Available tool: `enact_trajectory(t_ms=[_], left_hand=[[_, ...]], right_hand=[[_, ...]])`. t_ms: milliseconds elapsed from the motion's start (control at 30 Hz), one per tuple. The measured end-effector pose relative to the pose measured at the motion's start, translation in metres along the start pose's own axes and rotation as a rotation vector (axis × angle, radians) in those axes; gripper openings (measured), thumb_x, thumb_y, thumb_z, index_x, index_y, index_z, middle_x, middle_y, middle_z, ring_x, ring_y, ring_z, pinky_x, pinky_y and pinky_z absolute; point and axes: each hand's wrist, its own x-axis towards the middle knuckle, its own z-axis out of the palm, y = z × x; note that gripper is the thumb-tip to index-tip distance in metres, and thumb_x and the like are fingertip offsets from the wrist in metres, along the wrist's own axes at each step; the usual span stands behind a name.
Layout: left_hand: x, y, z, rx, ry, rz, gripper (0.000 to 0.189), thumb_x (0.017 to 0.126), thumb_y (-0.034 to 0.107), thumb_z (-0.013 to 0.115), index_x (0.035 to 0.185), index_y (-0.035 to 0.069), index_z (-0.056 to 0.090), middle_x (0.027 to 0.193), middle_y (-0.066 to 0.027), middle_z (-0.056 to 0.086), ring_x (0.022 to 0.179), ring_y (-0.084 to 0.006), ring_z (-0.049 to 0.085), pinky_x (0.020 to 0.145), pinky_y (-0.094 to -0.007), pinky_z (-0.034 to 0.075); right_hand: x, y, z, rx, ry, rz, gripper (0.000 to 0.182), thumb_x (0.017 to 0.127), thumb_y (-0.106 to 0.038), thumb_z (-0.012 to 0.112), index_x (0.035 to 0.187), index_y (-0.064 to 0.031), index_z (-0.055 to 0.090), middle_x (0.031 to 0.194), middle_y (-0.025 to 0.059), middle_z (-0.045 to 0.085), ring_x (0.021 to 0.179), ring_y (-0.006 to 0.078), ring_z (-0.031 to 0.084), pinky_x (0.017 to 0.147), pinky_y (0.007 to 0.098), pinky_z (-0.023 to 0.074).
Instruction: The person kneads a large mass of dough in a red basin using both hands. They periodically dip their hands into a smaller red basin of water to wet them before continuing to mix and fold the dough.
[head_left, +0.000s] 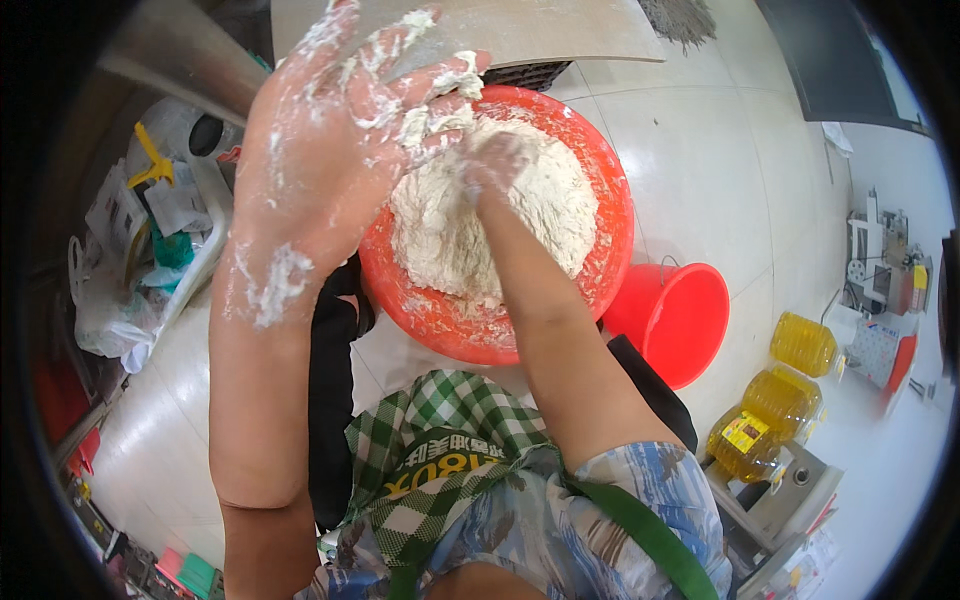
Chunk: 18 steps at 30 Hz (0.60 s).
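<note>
A wide red plastic basin (442, 330) stands on the floor before me, its inner wall smeared with flour paste. In it lies a large mass of pale, rough dough (442, 232). My right hand (499, 161) is down at the dough, blurred, its fingers partly hidden. Raised close to the camera at the basin's left side, my left hand (322, 142) has its fingers spread and holds nothing. Wet dough clings to those fingers and the wrist.
Touching distance right of the basin is a red bucket (686, 326). Several jugs of yellow oil (784, 401) stand farther right. A board (525, 34) lies beyond the basin. To the left, a white container (214, 240) holds plastic bags and a yellow-handled item (154, 161).
</note>
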Motion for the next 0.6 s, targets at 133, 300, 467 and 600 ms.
enact_trajectory(t_ms=[133,300,467,600], left_hand=[[0.002,0.002,0.011,-0.007,-0.029,-0.063,0.065,0.095,0.047,0.03,0.141,0.002,0.022,0.139,-0.0293,0.03,0.127,-0.0382,0.038,0.107,-0.0442,0.03],[0.003,0.002,0.005,0.025,-0.002,0.002,0.065,0.095,0.048,0.029,0.141,0.003,0.021,0.14,-0.0288,0.031,0.127,-0.0378,0.037,0.107,-0.0443,0.029],[-0.006,0.007,0.01,0.147,0.059,0.055,0.065,0.095,0.048,0.029,0.141,0.002,0.022,0.138,-0.0302,0.032,0.126,-0.0382,0.038,0.107,-0.0441,0.029],[0.0,0.0,0.005,-0.012,0.043,0.011,0.063,0.096,0.046,0.03,0.139,0.001,0.025,0.135,-0.0314,0.035,0.122,-0.0388,0.042,0.106,-0.0445,0.031]], right_hand=[[-0.06,-0.014,0.033,-0.205,-0.017,-0.457,0.087,0.088,-0.065,0.019,0.143,0.001,0.012,0.151,0.0169,0.011,0.14,0.0323,0.007,0.112,0.0496,0.0001],[-0.107,0.002,0.013,-0.022,-0.022,-0.67,0.079,0.087,-0.062,0.031,0.146,-0.0119,0.015,0.151,0.0144,0.014,0.14,0.0293,0.01,0.111,0.0513,0.0015],[-0.131,0.053,0.01,-0.102,0.135,-0.685,0.073,0.085,-0.062,0.037,0.144,-0.0203,0.024,0.15,0.0136,0.017,0.139,0.03,0.016,0.111,0.0528,0.0063],[-0.131,0.088,0.023,-0.293,-0.303,-0.76,0.072,0.085,-0.065,0.035,0.14,-0.0197,0.035,0.149,0.0147,0.021,0.137,0.0313,0.022,0.11,0.0515,0.0155]])
